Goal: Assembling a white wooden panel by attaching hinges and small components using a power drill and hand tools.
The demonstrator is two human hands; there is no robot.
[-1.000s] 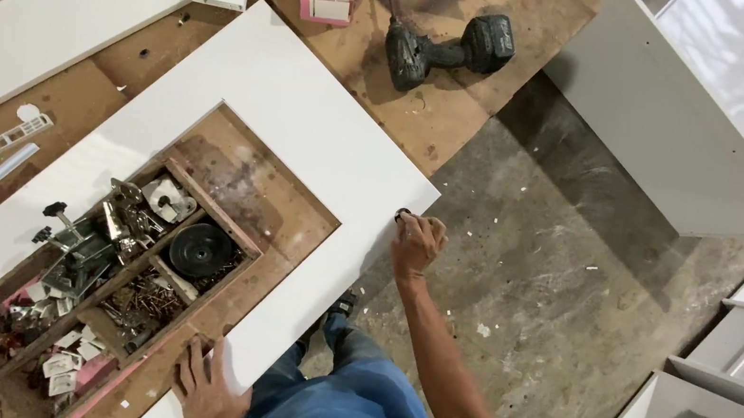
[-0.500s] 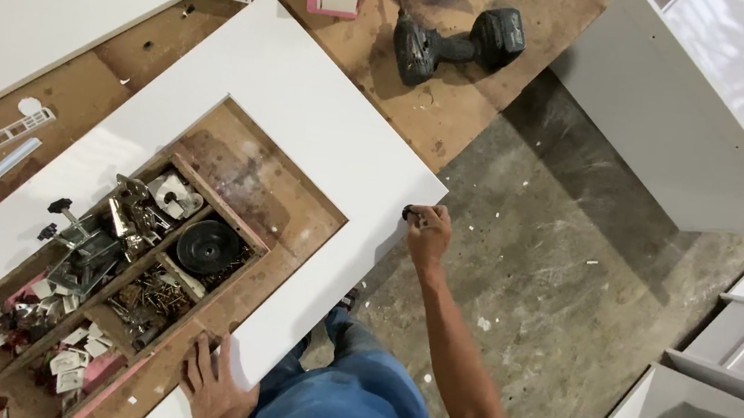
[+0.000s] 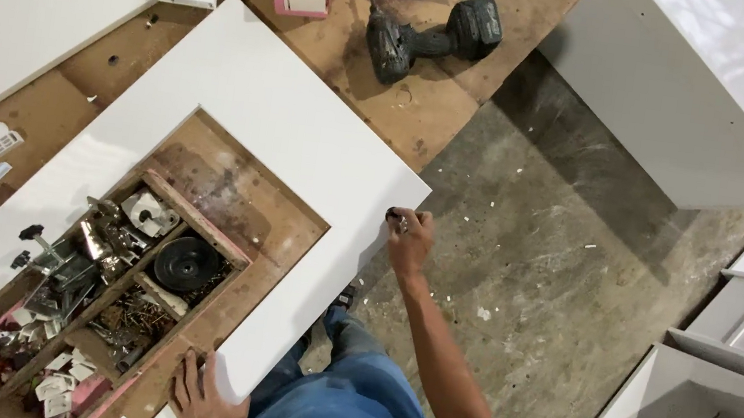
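Overhead: person stands at wooden workbench (image 3: pixel 461 115), white cut-out panel (image 3: pixel 305 133) lying flat, near corner jutting past bench edge. Right hand (image 3: pixel 408 241) pinches small dark item, too small to identify, against panel's outer edge near that corner. Left hand (image 3: pixel 198 402) presses flat on panel's near end, fingers spread, grasping nothing. Hardware tray (image 3: pixel 93 287) shows through cut-out; cordless drill (image 3: pixel 432 40) lies well apart. Risks, as judgement: overhanging corner could tip under pressure; panel could slide if left hand lifts; small item could drop to concrete floor (image 3: pixel 554 281).
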